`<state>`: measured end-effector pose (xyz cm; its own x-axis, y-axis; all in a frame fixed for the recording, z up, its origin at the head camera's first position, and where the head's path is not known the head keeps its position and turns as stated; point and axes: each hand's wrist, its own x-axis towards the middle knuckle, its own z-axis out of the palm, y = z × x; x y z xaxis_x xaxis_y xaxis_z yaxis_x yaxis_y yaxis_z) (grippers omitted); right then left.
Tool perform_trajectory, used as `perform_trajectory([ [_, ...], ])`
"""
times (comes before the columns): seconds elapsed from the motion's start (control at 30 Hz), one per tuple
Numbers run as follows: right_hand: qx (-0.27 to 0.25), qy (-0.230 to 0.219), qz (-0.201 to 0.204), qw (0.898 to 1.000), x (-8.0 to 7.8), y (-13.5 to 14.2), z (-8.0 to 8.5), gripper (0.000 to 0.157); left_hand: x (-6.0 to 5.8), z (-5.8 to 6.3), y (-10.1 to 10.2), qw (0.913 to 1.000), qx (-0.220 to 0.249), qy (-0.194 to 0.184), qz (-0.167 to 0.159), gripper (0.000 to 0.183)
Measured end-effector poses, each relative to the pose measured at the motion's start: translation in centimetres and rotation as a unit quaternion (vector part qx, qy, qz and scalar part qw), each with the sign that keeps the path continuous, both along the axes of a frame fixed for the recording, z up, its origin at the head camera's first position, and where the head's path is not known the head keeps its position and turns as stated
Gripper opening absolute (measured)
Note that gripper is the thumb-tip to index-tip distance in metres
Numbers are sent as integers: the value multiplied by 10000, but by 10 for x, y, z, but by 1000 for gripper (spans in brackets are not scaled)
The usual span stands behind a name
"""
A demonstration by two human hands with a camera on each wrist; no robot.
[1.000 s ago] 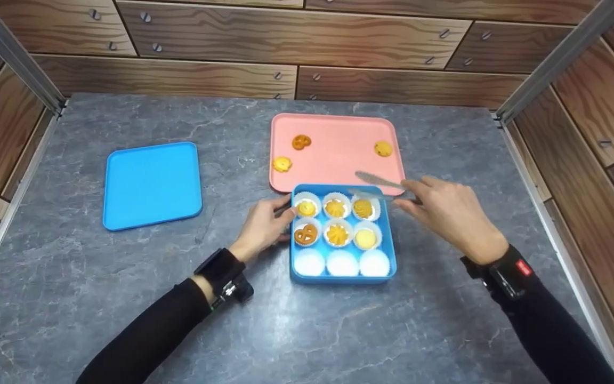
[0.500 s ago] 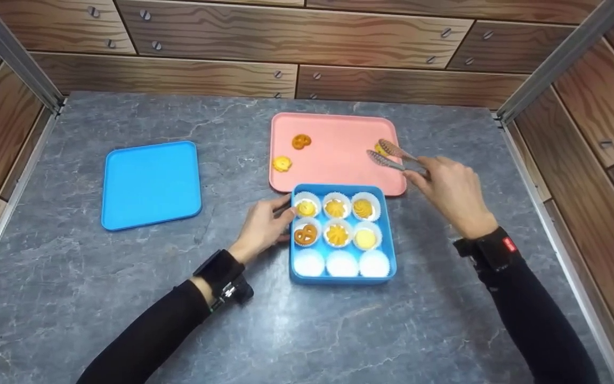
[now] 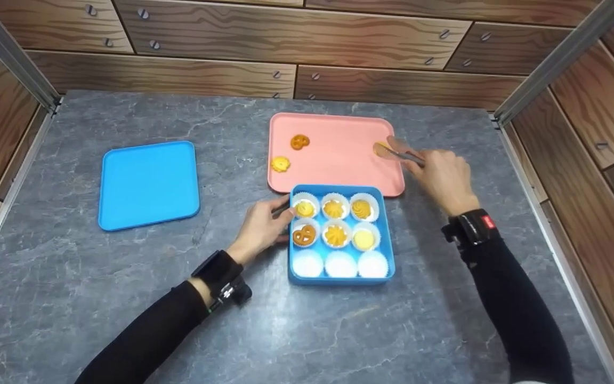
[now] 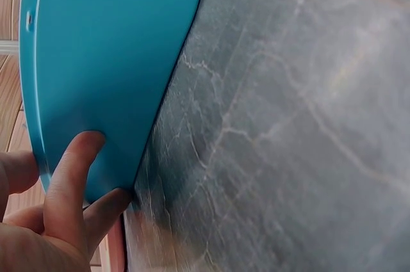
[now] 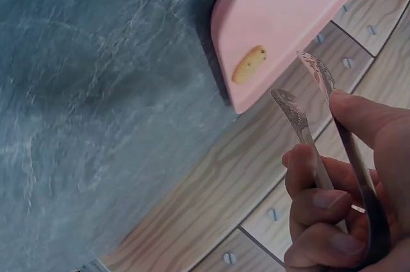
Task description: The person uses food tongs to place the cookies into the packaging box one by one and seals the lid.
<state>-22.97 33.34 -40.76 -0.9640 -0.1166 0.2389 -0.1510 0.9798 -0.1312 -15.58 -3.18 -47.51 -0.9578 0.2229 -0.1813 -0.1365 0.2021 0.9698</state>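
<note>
A blue box (image 3: 390, 234) holds white paper cups in rows, several with cookies, including a pretzel-shaped one (image 3: 304, 235). My left hand (image 3: 262, 223) holds its left side, thumb at the rim and fingers against the outer wall (image 4: 109, 80). My right hand (image 3: 445, 176) grips metal tongs (image 3: 408, 156) between thumb and fingers. In the right wrist view the tongs' tips stand apart with nothing between them. From the head view they are at a round speckled cookie (image 5: 248, 64) on the right of the pink tray (image 3: 339, 154), partly hiding it; contact is unclear.
A pretzel cookie (image 3: 299, 142) and a yellow scalloped cookie (image 3: 280, 164) lie on the tray's left part. A flat blue lid (image 3: 148, 185) is on the grey marbled table (image 3: 221, 341) at left. Wood-patterned walls (image 3: 296, 40) border the back and sides.
My right hand with the tongs has moved from above the box's back right corner up to the speckled cookie on the tray. My left hand and the box stay in place.
</note>
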Motion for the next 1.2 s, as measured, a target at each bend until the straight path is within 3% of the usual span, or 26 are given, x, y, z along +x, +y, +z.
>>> perform_trajectory([
  [0.1, 14, -190, -98, 9998, -6, -2, -5, 35, 1, -1, 0, 10000, 39, -30, -3, 51],
  [0.3, 46, -124, -302, 9995, -15, -3, -12, 43, 0, -1, 0, 9999, 118, -24, 15, 50],
  [0.67, -28, -472, -538, 9974, -19, -7, -14, 47, 0, -2, 0, 10000, 31, -11, 28, 50],
  [0.97, 141, -228, -341, 9991, -23, -11, -17, 44, 0, -1, -2, 10000, 81, -38, -16, 50],
  [1.2, 178, -364, -498, 9979, -24, -11, -18, 47, 0, -2, -1, 9999, 135, -60, -16, 51],
])
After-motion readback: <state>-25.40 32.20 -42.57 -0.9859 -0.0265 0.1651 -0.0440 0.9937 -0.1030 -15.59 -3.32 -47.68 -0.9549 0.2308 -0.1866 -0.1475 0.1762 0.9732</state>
